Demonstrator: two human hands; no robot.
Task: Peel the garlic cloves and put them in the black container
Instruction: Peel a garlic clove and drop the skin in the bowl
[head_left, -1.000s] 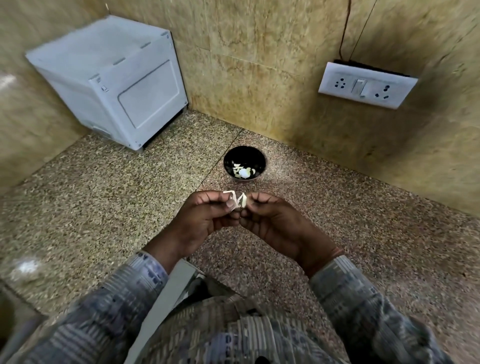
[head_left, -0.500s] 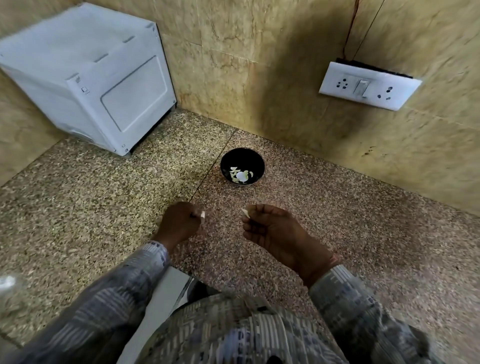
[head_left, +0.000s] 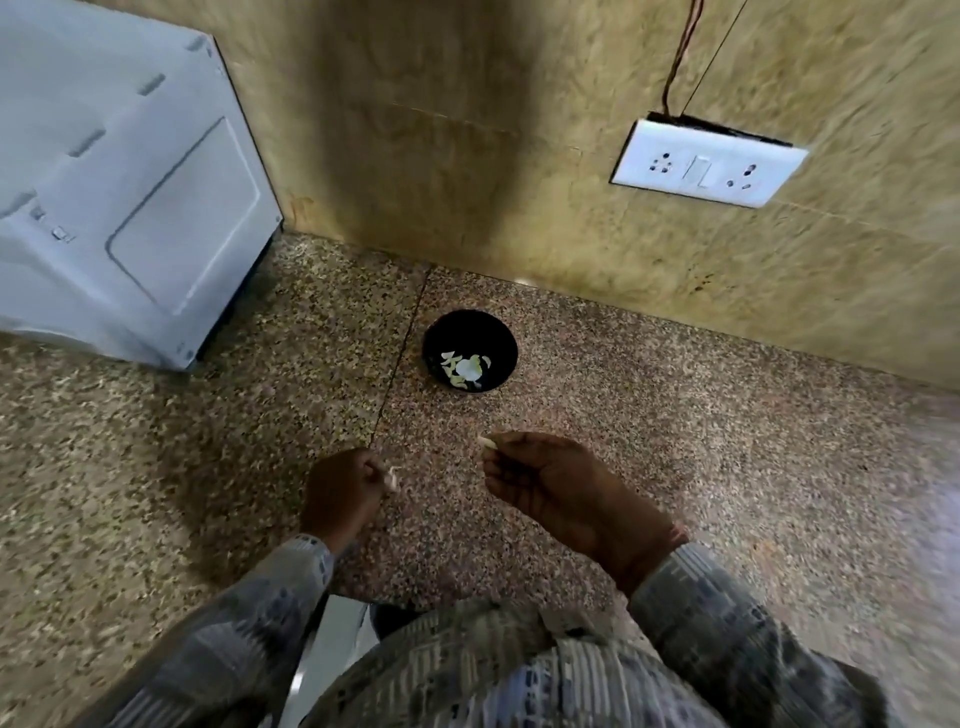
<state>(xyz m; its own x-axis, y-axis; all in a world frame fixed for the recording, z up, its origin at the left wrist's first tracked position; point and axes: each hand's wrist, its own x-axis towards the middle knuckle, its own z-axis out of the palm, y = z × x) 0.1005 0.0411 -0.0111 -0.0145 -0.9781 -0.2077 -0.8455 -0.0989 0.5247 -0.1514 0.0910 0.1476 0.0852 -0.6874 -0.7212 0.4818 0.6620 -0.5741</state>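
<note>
black container (head_left: 500, 336): upright on the speckled counter (head_left: 727, 467), close to the foot of the tiled wall (head_left: 415, 130).
in container: white and pale-yellow garlic pieces (head_left: 467, 368) on the bottom, bunched toward the near side. Cloves vs skins: can't tell.
right hand (head_left: 566, 493): on the near side of the container, slightly right of it, not touching it. Fingers curled, thumb and fingertip pinching a pale oblong garlic bit (head_left: 487, 442) that sticks out toward the container.
left hand (head_left: 340, 491): on the near side of the container and left of it, farther off than the right hand. Closed into a loose fist, with a small white scrap (head_left: 393, 477) nipped at the fingertips. Clove or peel: can't tell.
hands: apart from each other, the gap between them roughly in line with the container.
white appliance (head_left: 130, 197): well left of the container, against the wall.
socket plate (head_left: 709, 169): on the wall, up and right of the container. Two wires (head_left: 675, 57) run up from it.
sleeves (head_left: 727, 613): patterned grey, down to both wrists, nearest the camera.
</note>
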